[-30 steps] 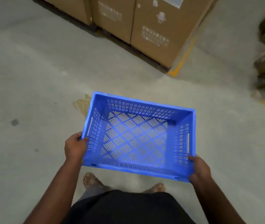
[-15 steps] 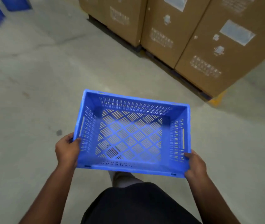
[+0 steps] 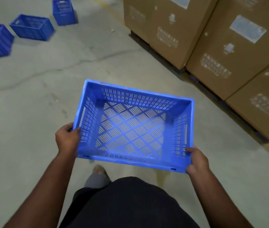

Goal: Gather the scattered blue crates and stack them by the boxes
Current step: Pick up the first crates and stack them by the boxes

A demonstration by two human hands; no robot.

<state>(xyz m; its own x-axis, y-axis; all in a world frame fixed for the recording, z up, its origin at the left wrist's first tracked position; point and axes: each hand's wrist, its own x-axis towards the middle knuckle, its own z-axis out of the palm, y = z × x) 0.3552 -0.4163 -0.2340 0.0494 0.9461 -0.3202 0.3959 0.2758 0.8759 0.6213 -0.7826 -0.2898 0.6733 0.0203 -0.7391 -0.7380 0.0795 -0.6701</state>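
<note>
So the blue crate (image 3: 133, 127) is up off the concrete floor (image 3: 31, 104), carried open side up in front of the person's body, and you can see straight through its slotted bottom to the floor underneath. Nothing inside it. The left hand (image 3: 67, 139) is wrapped around the crate's left short wall near the corner closest to the person, thumb hooked over the rim and the fingers curled under the outside. The right hand (image 3: 197, 161) has the same kind of hold on the right short wall at its near corner, thumb lying on top of the rim, fingers tucked around the outside, so both hands are clamped on the crate. It's tilted a bit, the right end sitting lower in the shot than the left. Over on the right there's a row of big cardboard boxes (image 3: 229, 51) with white labels stuck on them, standing along the right edge of the floor, and the carried crate is near them but not touching. Way off at the far left of the floor three more blue crates (image 3: 31, 27) sit on the concrete, well apart from the boxes and a bit blurry. A dark shirt and one foot (image 3: 99, 169) show at the bottom.
</note>
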